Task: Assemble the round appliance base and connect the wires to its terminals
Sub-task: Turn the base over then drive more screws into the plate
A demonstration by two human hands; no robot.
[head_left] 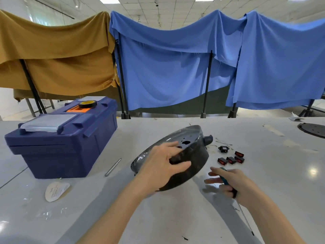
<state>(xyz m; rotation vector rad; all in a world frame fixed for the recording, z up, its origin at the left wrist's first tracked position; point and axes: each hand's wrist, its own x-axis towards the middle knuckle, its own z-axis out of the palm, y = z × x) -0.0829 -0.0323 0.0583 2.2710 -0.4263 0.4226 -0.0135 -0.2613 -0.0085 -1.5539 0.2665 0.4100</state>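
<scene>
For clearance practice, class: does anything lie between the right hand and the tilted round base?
Nothing visible. Only bare table separates the right hand, holding the screwdriver, from the round base gripped by the left hand; the switches lie aside.

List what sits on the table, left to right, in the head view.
Blue toolbox → metal rod → round base, tilted up off the table → red rocker switches → black disc at the right edge.
</scene>
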